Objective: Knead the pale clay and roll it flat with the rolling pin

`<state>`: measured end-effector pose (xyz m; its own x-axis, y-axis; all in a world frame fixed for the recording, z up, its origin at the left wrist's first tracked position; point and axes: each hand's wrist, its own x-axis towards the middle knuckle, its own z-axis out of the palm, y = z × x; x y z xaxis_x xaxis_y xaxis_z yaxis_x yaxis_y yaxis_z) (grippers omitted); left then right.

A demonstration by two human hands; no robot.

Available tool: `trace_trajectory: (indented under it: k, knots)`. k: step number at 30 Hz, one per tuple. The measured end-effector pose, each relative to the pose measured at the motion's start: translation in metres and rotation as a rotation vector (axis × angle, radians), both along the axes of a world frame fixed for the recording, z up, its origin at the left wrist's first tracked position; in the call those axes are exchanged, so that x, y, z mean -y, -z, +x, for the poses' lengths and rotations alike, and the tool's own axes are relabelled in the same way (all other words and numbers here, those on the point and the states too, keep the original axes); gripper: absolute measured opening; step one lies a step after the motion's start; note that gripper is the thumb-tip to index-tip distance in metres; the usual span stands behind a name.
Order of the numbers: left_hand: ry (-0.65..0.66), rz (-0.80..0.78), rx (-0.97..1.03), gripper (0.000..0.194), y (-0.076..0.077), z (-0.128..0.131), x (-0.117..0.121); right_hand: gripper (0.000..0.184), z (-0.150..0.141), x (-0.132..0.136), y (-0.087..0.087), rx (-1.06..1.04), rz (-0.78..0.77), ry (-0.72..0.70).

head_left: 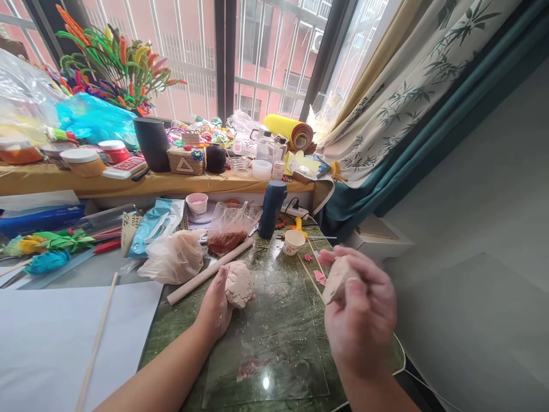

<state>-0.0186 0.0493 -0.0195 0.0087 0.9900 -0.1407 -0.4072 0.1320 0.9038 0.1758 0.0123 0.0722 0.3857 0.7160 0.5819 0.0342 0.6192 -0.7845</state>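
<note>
Green table (pixel 169 326) spreads beneath both my grips. White paper sheet (pixel 51 337) lies flat, left of my left grip. Clear sheet (pixel 283 343) on the tabletop, mostly between my two grips and nearer me, dusted with pale crumbs. Rolling pin (pixel 201 279) slants just beyond my left grip, left end nearer me. Crumpled pale plastic bag (pixel 174 257) sits past it, to the left. Dark blue bottle (pixel 271 212) stands upright beyond, between the two grips.

Left hand (pixel 217 303): closed around one side of the larger clay lump (pixel 239 284), thumb near its top; surface rough, cracked. Right hand (pixel 362 309): raised, slightly blurred, gripping the smaller clay piece (pixel 341 280) between thumb and fingers; the two pieces well apart.

Paper cup (pixel 294 242) stands farther off, between my grips. Pink scraps (pixel 319 277) lie left of my right grip, beyond it.
</note>
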Motion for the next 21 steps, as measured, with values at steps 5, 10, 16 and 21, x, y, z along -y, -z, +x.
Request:
trace_trajectory:
  k: [5, 10, 16, 21]
  knots:
    - [0.104, 0.133, -0.131, 0.066, 0.0, 0.0, 0.008, 0.042, -0.054, -0.006, 0.061, 0.499, -0.045, -0.335]
    - [0.157, 0.211, -0.328, 0.084, -0.007, -0.011, 0.007, 0.045, -0.065, -0.009, 0.077, 0.349, -0.216, -0.452]
    - [0.24, 0.183, -0.318, 0.097, -0.01, -0.002, 0.01, 0.05, -0.05, -0.004, 0.058, -0.17, -0.427, -0.625]
    - [0.286, 0.317, -0.404, 0.088, -0.015, 0.003, 0.017, 0.043, -0.047, -0.011, 0.056, -0.465, -0.742, -0.577]
